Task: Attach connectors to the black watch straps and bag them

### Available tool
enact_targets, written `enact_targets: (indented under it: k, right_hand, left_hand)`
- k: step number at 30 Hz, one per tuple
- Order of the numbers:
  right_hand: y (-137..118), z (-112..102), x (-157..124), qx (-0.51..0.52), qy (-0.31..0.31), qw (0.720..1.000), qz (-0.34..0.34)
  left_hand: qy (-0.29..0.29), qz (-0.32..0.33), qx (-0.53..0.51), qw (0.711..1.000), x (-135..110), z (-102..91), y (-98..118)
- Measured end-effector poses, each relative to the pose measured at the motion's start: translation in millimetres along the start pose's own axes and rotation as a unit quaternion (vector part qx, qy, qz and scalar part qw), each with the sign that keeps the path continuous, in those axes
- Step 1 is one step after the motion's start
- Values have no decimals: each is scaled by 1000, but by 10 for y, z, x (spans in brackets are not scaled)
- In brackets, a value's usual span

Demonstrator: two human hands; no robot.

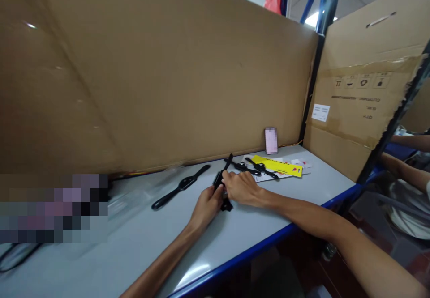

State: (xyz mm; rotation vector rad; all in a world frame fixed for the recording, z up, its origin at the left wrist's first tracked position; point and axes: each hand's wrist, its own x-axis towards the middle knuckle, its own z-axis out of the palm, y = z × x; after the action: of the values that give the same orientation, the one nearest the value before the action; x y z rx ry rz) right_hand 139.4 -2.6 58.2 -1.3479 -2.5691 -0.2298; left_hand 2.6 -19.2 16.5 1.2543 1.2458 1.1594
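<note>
Both my hands meet over the table around a black spokeshave (229,161), its handle slanting up and away. My left hand (207,203) is closed around the near part of the tool. From the right, my right hand (243,188) presses its curled fingers against the tool's middle, and the contact point is partly hidden. Another black spokeshave (187,182) lies flat to the left of my hands. Just beyond my right hand, two more spokeshaves (247,168) (262,168) rest by a yellow card (280,165) and white papers (304,164).
A phone (271,141) leans against the cardboard wall (188,74) at the back. Clear plastic bags (141,195) lie at left, near a pixelated patch. A cardboard panel (356,101) closes off the right side. Beyond the table's blue edge (268,240), another person's arms (408,168) show.
</note>
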Motion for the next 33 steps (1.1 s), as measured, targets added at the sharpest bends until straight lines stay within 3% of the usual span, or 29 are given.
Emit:
enact_targets:
  k: [8, 13, 26, 29, 33]
  right_hand:
    - [-32, -6, -24, 19, 16, 999, 30]
    - [59, 6, 9, 66, 69, 994, 46]
    - [170, 150, 63, 141, 131, 981, 16]
    - [200, 12, 56, 170, 237, 957, -12]
    - [18, -464, -316, 174, 459, 862, -123]
  left_hand:
    - [6, 1, -17, 1000, 17, -9, -44]
    - [-18, 21, -57, 998, 12, -1, -21]
    - [-22, 30, -54, 998, -12, 29, 29]
    - [-29, 19, -64, 997, -26, 29, 58]
    - [-26, 3, -89, 996, -13, 26, 42]
